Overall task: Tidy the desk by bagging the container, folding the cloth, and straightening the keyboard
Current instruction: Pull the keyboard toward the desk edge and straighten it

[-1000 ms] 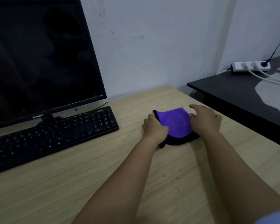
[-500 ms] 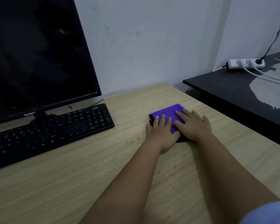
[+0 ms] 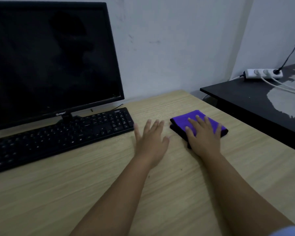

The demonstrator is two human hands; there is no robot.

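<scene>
Right fingers [image 3: 197, 119]: spread and laid flat on the top of the cloth, nothing gripped; the tips reach to about the middle of the purple face.
Right hand [image 3: 203, 136]: palm down over the near half of the cloth, pressed onto it.
Cloth [image 3: 182, 119]: purple with a black edge, folded into a small thick pad, lying on the desk to the right of the keyboard; its far left corner and right edge are seen past the fingers.
Left fingers [image 3: 156, 124]: extended and splayed, blurred, nothing held; whether the desk is touched cannot be told.
Left hand [image 3: 152, 140]: placed between the keyboard's right end and the cloth, just beside both, apart from the cloth.
Keyboard [image 3: 61, 135]: black, set at a slant on the desk, its right end farther from the viewer than its left, partly under the monitor's lower edge.
Monitor [image 3: 49, 57]: dark screen, standing behind the keyboard.
Desk [image 3: 109, 184]: light wood grain.
Side table [image 3: 255, 99]: black, to the right, with a white power strip [image 3: 263, 73] at its back.
</scene>
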